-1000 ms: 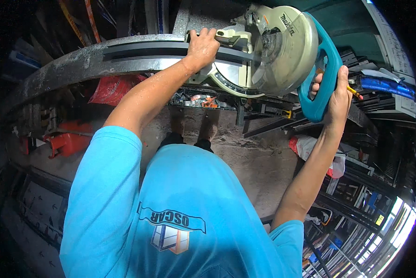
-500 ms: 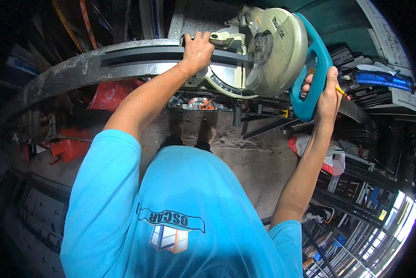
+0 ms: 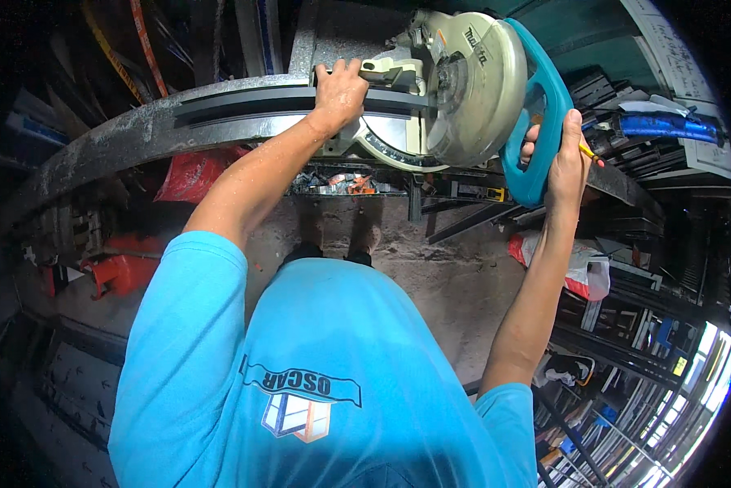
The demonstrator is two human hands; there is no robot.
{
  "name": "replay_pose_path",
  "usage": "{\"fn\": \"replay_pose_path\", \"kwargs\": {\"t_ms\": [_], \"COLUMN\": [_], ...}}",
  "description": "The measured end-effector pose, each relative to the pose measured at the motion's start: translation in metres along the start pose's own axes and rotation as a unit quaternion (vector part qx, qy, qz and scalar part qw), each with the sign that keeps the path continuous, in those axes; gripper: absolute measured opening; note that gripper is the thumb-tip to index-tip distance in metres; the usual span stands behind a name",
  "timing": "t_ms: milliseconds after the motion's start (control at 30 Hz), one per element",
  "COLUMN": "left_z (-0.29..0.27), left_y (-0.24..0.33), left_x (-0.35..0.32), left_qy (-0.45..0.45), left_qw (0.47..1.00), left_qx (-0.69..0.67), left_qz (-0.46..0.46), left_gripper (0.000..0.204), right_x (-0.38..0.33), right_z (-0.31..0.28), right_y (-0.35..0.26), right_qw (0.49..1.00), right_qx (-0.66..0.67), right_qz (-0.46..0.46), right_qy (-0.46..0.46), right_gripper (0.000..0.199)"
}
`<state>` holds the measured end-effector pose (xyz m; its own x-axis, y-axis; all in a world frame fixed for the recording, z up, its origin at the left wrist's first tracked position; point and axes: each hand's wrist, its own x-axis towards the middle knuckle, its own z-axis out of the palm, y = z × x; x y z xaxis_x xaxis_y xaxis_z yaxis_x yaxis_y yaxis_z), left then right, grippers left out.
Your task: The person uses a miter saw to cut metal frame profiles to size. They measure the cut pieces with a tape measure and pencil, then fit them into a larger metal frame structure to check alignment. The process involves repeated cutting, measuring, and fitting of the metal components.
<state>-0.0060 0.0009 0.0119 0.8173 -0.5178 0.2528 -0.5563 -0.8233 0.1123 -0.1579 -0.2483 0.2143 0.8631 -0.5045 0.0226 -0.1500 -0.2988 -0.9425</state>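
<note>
My left hand [image 3: 341, 96] grips a long dark metal profile [image 3: 255, 106] lying on the saw bench, its fingers curled over the back edge near the fence. The profile's right end runs to the blade side of a miter saw [image 3: 483, 102], which has a cream, partly see-through guard. My right hand [image 3: 569, 163] is wrapped round the saw's teal loop handle [image 3: 557, 93], with the thumb lying along its outer side. A yellow pencil [image 3: 588, 151] sticks out by this hand. The blade is mostly hidden by the guard.
The metal bench [image 3: 129, 126] curves off to the left. Beneath it hang a red bag [image 3: 190, 175] and a tray of scraps [image 3: 349, 183]. Dark profiles and a blue wrapped bundle [image 3: 666, 128] are at the right. A white-and-red bag [image 3: 585, 272] lies lower right.
The whole view has shifted slightly, so the bench and saw appear a little further left. Both hands keep their holds on the profile and the handle.
</note>
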Motion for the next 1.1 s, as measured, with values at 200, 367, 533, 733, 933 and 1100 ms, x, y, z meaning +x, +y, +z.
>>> {"fn": "replay_pose_path", "kwargs": {"t_ms": [200,367,533,733,933,1100], "left_z": [0.006,0.005,0.006,-0.001,-0.018,-0.063], "left_y": [-0.001,-0.001,-0.003,-0.014,-0.055,-0.083], "left_x": [0.001,0.000,0.002,-0.002,-0.029,-0.038], "left_qy": [0.016,0.011,-0.008,-0.029,-0.008,-0.055], "left_qw": [1.000,1.000,1.000,0.998,0.988,0.976], "left_qx": [0.008,0.008,0.002,-0.036,-0.124,-0.182], "left_qz": [0.007,0.002,-0.002,0.040,0.097,0.106], "left_gripper": [0.016,0.023,0.030,0.031,0.038,0.038], "right_x": [-0.005,-0.004,-0.003,0.008,0.016,0.015], "right_z": [0.003,0.002,0.002,-0.008,-0.006,-0.006], "right_y": [-0.001,0.001,0.001,-0.002,-0.018,-0.017], "right_qw": [1.000,1.000,1.000,1.000,0.999,1.000], "right_qx": [-0.004,-0.008,-0.011,0.008,0.002,0.009], "right_qz": [-0.007,-0.007,-0.013,0.023,0.024,0.005], "right_qy": [0.010,0.011,0.010,-0.013,-0.024,-0.019], "right_gripper": [0.058,0.059,0.058,0.060,0.068,0.064]}}
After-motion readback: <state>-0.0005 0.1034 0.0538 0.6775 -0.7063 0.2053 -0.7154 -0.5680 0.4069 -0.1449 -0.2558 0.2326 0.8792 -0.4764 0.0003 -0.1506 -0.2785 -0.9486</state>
